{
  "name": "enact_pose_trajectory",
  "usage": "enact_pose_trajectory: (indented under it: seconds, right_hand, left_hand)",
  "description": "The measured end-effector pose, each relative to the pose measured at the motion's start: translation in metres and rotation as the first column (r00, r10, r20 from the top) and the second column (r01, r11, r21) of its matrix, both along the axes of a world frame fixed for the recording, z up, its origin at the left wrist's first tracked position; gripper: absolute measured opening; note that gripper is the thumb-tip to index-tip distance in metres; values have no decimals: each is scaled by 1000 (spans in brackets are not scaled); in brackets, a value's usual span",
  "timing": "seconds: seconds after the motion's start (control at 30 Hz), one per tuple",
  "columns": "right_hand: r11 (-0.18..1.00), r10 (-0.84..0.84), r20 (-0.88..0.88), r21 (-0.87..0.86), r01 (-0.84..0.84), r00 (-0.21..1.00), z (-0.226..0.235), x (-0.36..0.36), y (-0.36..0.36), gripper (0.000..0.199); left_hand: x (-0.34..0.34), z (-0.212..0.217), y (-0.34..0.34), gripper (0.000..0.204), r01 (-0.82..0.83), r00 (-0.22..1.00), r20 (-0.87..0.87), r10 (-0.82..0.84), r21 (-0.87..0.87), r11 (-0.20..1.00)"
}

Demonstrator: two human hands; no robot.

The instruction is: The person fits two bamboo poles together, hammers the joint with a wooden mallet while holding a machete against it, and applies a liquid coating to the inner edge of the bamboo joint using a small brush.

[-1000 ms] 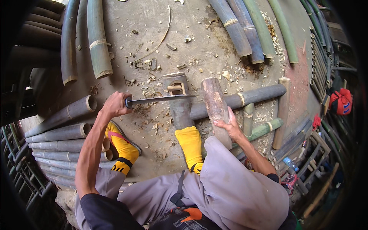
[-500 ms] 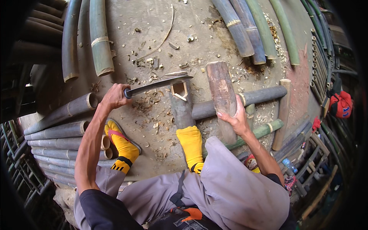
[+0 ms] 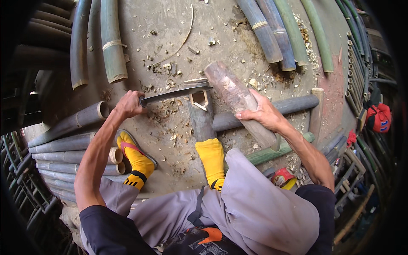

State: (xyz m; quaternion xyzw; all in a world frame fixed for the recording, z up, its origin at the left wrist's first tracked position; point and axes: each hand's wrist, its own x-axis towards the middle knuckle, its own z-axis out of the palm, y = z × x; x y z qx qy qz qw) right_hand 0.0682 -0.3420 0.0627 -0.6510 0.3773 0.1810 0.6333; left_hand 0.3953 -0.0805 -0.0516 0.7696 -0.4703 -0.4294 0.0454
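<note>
Wood in play, clasping the log point(image 3: 233, 89) in a wrapped grip with the right hand point(image 3: 262, 112), clenching the knife point(image 3: 176, 94) in the left hand point(image 3: 130, 104) over the notched bamboo point(image 3: 201, 123) on the floor point(image 3: 159, 19). Hold the blade steady, pin the bamboo underfoot, tap squarely.

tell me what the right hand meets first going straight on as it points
The right hand would first meet the wooden log it grips; beyond that, probably the knife or notched bamboo, though depth is unclear.
</note>
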Motion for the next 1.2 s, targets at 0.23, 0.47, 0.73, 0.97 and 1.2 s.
enact_pose_trajectory:
  seconds: [0.23, 0.47, 0.73, 0.97, 1.2]
  right_hand:
    - [833, -474, 438, -59, 550, 764, 1, -12, 52, 85]
    - [932, -360, 167, 98, 348, 918, 16, 6, 24, 81]
    - [979, -191, 30, -71, 192, 981, -33, -45, 56, 77]
    - [847, -503, 153, -110, 521, 851, -25, -46, 42, 61]
    - [857, -453, 105, -224, 465, 885, -36, -85, 61, 63]
  left_hand:
    - [-2, -10, 3, 29, 7, 1000, 20, -6, -44, 999]
    - [7, -2, 3, 39, 11, 1000, -14, -9, 131, 991]
    - [11, 2, -13, 34, 23, 983, -182, 20, 230, 973]
    - [-31, -26, 36, 32, -82, 987, 138, 83, -9, 997]
    - [-93, -7, 69, 30, -82, 922, 294, 254, -490, 868]
